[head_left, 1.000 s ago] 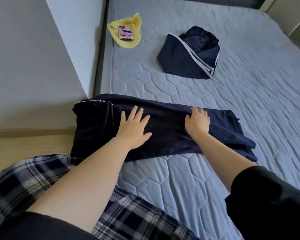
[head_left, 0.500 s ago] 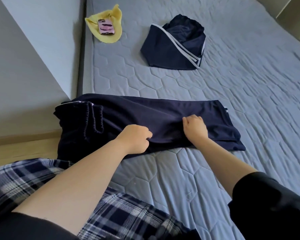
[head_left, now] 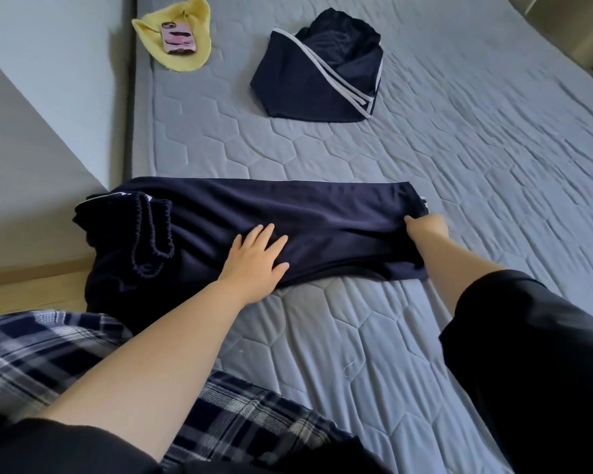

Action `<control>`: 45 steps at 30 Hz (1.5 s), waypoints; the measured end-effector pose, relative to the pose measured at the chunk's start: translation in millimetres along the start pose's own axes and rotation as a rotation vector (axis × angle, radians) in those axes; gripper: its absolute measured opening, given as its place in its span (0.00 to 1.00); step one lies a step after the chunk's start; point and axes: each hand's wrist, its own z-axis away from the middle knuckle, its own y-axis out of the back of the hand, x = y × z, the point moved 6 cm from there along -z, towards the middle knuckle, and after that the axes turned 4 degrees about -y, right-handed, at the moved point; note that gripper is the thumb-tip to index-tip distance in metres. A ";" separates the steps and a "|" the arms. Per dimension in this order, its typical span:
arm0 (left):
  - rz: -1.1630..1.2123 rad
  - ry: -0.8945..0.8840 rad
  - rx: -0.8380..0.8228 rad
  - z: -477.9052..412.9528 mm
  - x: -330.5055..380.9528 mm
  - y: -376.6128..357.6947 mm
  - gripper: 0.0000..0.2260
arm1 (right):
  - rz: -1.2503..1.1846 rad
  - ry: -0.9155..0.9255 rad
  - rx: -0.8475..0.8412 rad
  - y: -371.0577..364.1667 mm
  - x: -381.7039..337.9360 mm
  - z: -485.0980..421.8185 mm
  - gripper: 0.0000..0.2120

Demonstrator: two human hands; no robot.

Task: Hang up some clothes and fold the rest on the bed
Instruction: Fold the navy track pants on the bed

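Navy trousers point(head_left: 322, 213) run left-right along the bed's point(head_left: 459, 159) near edge; your left hand point(head_left: 257, 258) lies flat mid-length, your right hand point(head_left: 425, 227) grips their right end.

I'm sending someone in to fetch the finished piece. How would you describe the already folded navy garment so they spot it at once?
On the grey quilted mattress, look past the long navy garment stretched across its near side. Farther back lies a compact folded navy bundle, the only one crossed by bold white diagonal stripes.
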 end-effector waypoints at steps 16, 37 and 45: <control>0.217 -0.097 0.072 8.8 7.6 18.9 0.17 | 0.424 0.485 0.012 -96.7 -47.7 79.9 0.28; 1.181 1.027 0.273 113.6 -258.5 -19.7 0.21 | -0.167 0.540 -0.621 -242.3 -225.5 304.1 0.28; 1.325 1.099 0.061 114.9 -303.7 -45.8 0.29 | -0.168 0.463 -0.649 -261.4 -217.5 265.9 0.20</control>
